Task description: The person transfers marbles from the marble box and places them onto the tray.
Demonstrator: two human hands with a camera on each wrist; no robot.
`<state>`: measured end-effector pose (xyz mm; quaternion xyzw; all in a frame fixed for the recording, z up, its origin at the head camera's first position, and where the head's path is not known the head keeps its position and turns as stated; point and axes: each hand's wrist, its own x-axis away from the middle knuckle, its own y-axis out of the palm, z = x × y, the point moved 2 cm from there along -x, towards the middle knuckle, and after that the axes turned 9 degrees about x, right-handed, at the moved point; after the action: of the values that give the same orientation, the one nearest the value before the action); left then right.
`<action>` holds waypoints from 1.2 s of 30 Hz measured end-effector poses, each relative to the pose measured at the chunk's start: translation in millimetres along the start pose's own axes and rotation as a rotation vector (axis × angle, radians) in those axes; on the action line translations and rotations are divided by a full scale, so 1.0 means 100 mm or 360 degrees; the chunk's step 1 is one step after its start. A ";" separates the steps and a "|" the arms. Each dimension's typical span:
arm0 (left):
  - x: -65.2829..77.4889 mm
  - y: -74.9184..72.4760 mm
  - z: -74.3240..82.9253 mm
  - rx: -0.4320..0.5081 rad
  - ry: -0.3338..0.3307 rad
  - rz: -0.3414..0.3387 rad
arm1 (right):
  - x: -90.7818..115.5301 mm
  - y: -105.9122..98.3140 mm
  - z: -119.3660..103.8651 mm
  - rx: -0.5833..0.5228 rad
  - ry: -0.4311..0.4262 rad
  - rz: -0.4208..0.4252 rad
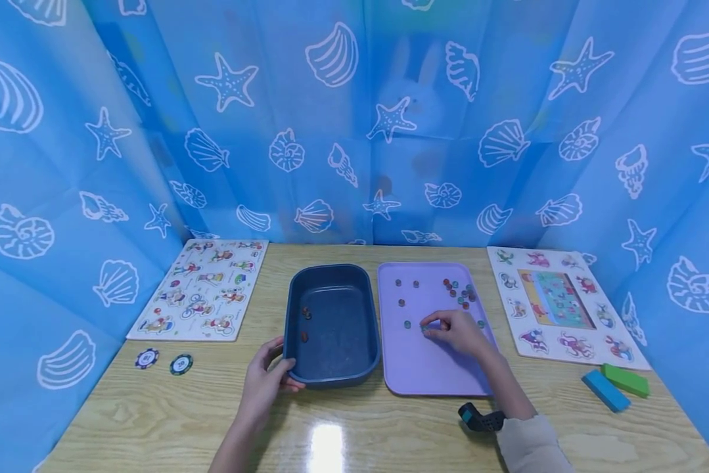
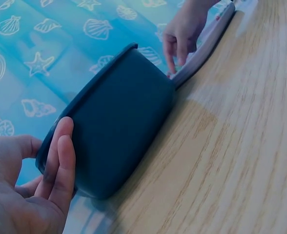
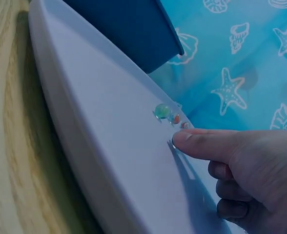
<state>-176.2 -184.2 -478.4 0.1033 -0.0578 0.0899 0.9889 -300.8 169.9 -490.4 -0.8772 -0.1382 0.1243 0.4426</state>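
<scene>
My left hand (image 1: 267, 378) grips the near-left corner of a dark blue basin (image 1: 333, 380), thumb at the rim and fingers against the outside wall (image 2: 119, 122). A few brown-amber beads (image 1: 304, 336) lie along the basin's left side. To its right is a lilac tray (image 1: 431, 374) with several small translucent green and reddish beads, most clustered at the far right (image 1: 453, 293). Over the tray's middle, my right hand (image 1: 457, 330) pinches a small green bead (image 1: 424, 328) between thumb and forefinger, mostly hidden by the fingertips. Another green bead (image 3: 162, 111) sits close by.
A picture puzzle board (image 1: 197, 289) lies at the left, with two poker chips (image 1: 181, 364) before it. At the right are another puzzle board (image 1: 567, 309), a blue block (image 1: 605, 391) and a green block (image 1: 625, 380). A blue shell-patterned curtain (image 1: 330, 131) hangs behind the table.
</scene>
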 end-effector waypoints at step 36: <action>0.01 -0.01 0.04 0.0119 0.0003 -0.0051 | -0.85 0.63 -1.84 0.0038 -0.0652 -0.0284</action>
<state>-174.9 -185.7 -474.9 0.1410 -0.0517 0.0761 0.9857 -309.0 -32.2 -427.3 -0.8126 -0.3007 0.2619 0.4250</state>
